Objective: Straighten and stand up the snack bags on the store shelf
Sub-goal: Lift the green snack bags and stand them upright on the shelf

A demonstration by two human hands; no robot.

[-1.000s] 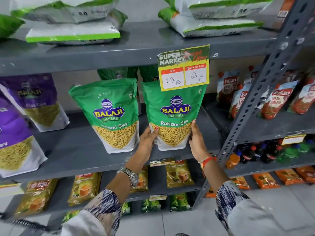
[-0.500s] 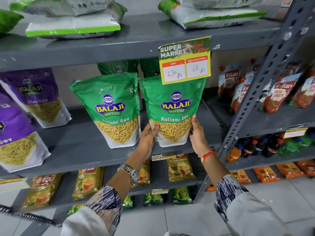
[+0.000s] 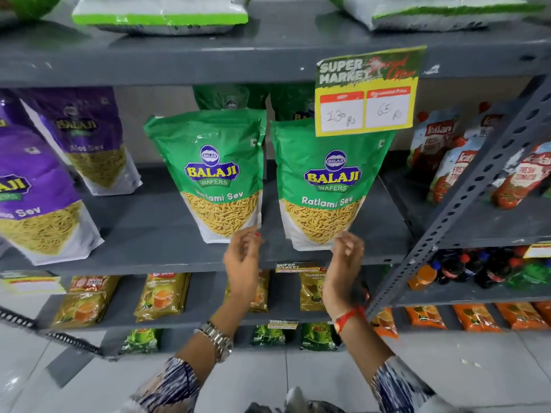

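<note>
The right green bag (image 3: 325,186) stands upright near the front edge of the grey shelf (image 3: 155,234), its top right corner hidden behind the yellow price card (image 3: 368,92) that hangs from the shelf above. Just beside it on the left stands the left green bag (image 3: 214,177), also upright, leaning a little; the two bags' upper edges nearly touch, with a narrow gap lower down. More green bags sit behind them in shadow. The left hand (image 3: 242,262) hangs in front of the shelf edge below the gap between the bags, fingers loosely spread and blurred, holding nothing; its fingertips lie at the left bag's bottom right corner, but contact cannot be told. The right hand (image 3: 346,257) is just below the right bag's bottom right corner, fingers likewise open and blurred, holding nothing. A metal watch (image 3: 219,338) is on the left wrist and a red band (image 3: 348,317) on the right, with patterned sleeves below. Further left on the same shelf stand two purple bags (image 3: 38,189), tilted. To the right, past a perforated grey post (image 3: 465,198), red tomato pouches (image 3: 447,171) lean on a neighbouring shelf, with drink bottles (image 3: 477,271) below them. Tea packets (image 3: 158,296) fill the shelf under the hands, and flat white-and-green sacks (image 3: 161,16) lie on the top shelf.
</note>
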